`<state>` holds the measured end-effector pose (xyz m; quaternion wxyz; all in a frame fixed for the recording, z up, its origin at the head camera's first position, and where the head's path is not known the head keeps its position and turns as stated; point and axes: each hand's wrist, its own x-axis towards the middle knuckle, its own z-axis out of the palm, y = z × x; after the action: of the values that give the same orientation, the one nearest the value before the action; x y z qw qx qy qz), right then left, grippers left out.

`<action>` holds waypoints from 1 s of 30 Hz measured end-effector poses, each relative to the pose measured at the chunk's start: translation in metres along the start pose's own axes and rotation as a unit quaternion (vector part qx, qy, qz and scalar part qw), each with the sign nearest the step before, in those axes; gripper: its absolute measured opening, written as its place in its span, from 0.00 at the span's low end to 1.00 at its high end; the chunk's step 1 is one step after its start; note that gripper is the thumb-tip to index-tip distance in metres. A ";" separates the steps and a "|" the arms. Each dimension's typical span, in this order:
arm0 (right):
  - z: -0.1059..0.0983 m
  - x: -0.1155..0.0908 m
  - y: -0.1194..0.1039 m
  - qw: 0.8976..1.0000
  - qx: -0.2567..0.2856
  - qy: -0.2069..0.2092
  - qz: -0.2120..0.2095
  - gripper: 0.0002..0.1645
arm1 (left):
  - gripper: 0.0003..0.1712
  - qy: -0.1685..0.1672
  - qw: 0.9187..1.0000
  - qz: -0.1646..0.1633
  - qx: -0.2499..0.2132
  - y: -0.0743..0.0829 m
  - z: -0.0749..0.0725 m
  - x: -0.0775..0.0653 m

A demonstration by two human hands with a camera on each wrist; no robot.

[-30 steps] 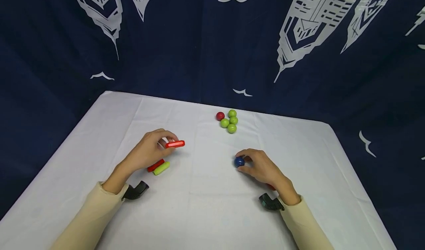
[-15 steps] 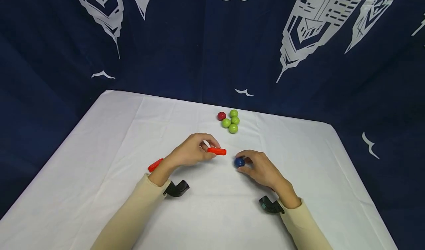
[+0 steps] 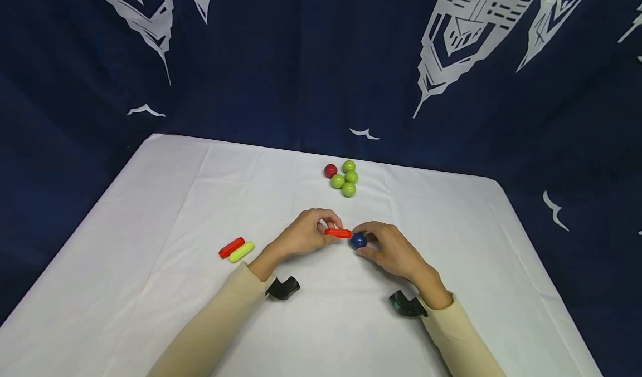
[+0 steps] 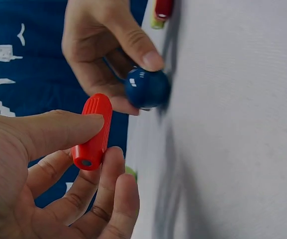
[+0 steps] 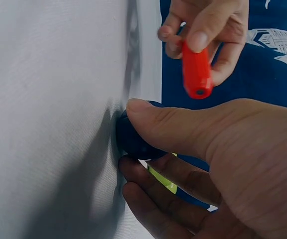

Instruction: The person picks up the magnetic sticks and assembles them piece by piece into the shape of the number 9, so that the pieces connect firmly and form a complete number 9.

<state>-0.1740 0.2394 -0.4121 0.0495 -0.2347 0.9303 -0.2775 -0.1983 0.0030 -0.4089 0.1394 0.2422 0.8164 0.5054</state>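
My left hand (image 3: 307, 233) pinches a red ridged plastic stick (image 3: 338, 233) between thumb and fingers, raised over the white cloth. A small hole shows in the stick's end in the left wrist view. My right hand (image 3: 393, 249) holds a glossy blue ball (image 3: 358, 240) between thumb and fingertips, close to the cloth. In the head view the stick's right end overlaps the ball's edge; the left wrist view shows the red stick (image 4: 94, 133) just short of the blue ball (image 4: 148, 89).
On the left lie another red stick (image 3: 232, 248) and a lime stick (image 3: 242, 252), side by side. A red ball (image 3: 330, 170) and several green balls (image 3: 348, 189) cluster at the back. Beyond my right hand, another red stick (image 4: 163, 9) shows. A dark blue curtain (image 3: 301, 87) hangs behind.
My left hand has carried the red stick rightward up to the blue ball, leaving the red and lime sticks at left uncovered. My right hand has stayed almost still with the ball.
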 end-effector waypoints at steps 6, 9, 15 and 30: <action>0.000 0.000 -0.001 1.000 -0.001 -0.001 -0.003 0.19 | 0.11 0.004 1.000 0.013 0.020 -0.006 0.005 0.001; 0.001 0.000 -0.001 1.000 0.005 -0.003 -0.004 0.20 | 0.11 0.008 0.999 0.014 0.033 -0.007 0.007 0.001; 0.000 0.000 -0.001 1.000 0.008 -0.004 -0.008 0.20 | 0.10 0.006 0.999 0.023 0.042 -0.010 0.010 0.002; -0.002 -0.001 -0.001 1.000 0.008 -0.006 -0.012 0.21 | 0.10 -0.001 0.999 0.006 0.035 -0.015 0.014 0.004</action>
<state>-0.1729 0.2398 -0.4097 0.0535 -0.2465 0.9250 -0.2843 -0.1989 0.0100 -0.4282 0.1291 0.2524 0.8318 0.4772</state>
